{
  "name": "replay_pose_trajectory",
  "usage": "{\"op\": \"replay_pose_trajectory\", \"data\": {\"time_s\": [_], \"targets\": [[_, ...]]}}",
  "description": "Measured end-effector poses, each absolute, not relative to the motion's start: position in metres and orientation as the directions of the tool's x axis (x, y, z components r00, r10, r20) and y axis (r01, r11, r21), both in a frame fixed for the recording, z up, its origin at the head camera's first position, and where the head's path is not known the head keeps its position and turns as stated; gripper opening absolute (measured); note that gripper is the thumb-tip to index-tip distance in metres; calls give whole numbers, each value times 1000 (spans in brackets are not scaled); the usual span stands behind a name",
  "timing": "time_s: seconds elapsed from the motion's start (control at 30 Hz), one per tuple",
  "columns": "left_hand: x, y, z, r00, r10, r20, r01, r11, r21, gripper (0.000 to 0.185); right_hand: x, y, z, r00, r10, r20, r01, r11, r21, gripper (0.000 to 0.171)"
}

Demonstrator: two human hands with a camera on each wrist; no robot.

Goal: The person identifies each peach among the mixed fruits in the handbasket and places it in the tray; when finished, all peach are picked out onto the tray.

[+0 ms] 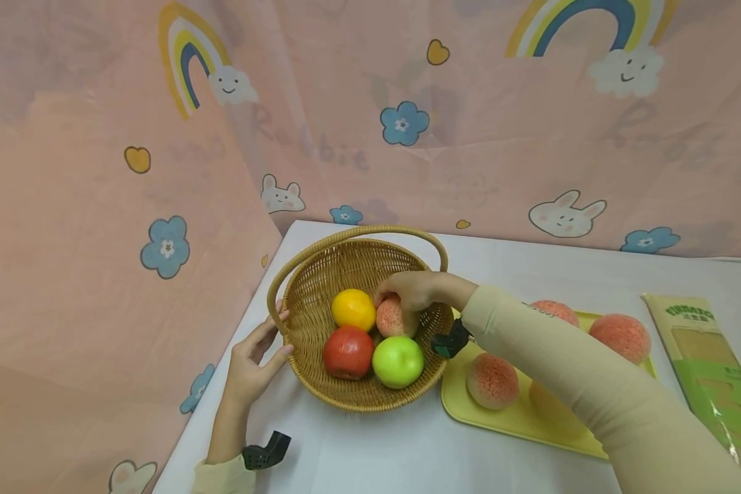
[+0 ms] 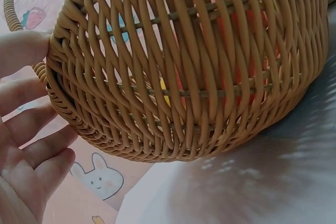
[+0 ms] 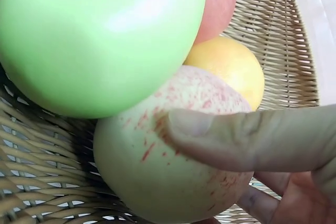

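Note:
A round wicker basket point(image 1: 311, 384) with an arched handle holds a yellow orange-like fruit point(image 1: 353, 309), a red apple point(image 1: 348, 353), a green apple point(image 1: 398, 361) and a speckled pink peach point(image 1: 390, 318). Inside it, my right hand point(image 1: 416, 289) holds the peach. The right wrist view shows the thumb point(image 3: 210, 129) pressed on the peach, with other fingers partly hidden behind it. At the basket's left side, my left hand point(image 1: 251, 367) touches the rim, thumb and fingers spread apart. Seen from the left wrist, the fingers point(image 2: 39, 124) lie fairly straight against the woven edge.
To the right of the basket, a yellow tray point(image 1: 469, 416) bears several peaches point(image 1: 492, 381), partly covered by my right sleeve. A green and tan package point(image 1: 710, 370) lies farther right. The white table point(image 1: 370, 453) meets a pink printed cloth point(image 1: 358, 185) at its back and left.

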State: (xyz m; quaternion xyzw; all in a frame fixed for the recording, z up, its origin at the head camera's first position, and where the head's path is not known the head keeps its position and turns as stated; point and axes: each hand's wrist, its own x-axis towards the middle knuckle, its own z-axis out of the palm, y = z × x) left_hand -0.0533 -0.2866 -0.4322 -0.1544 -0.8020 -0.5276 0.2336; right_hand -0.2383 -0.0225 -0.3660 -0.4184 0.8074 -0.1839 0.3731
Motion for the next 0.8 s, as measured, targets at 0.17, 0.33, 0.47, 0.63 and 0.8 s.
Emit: {"op": "replay_pose_trajectory", "data": {"time_s": [0.17,0.33,0.47,0.63,0.8], "targets": [[-52,-289,-436,-855,1,518,476,393,786,53,-239,-23,-365,-345,-831,-437,-524,557,-644,63],[-51,-291,-438,-860,5,510,473,383,794,52,-238,-24,-362,-338,-841,-422,-516,541,-664,66],[-51,-291,-439,-860,0,510,471,383,795,52,-236,-24,-357,-334,-849,-409,-520,528,-671,66],[-51,-291,-440,-845,1,535,496,378,781,53,-235,-23,-352,-338,-862,-379,-530,507,-680,66],[-51,-290,-440,-838,-7,546,502,386,774,53,-233,-23,-348,-331,-883,-332,-491,462,-739,67]]}}
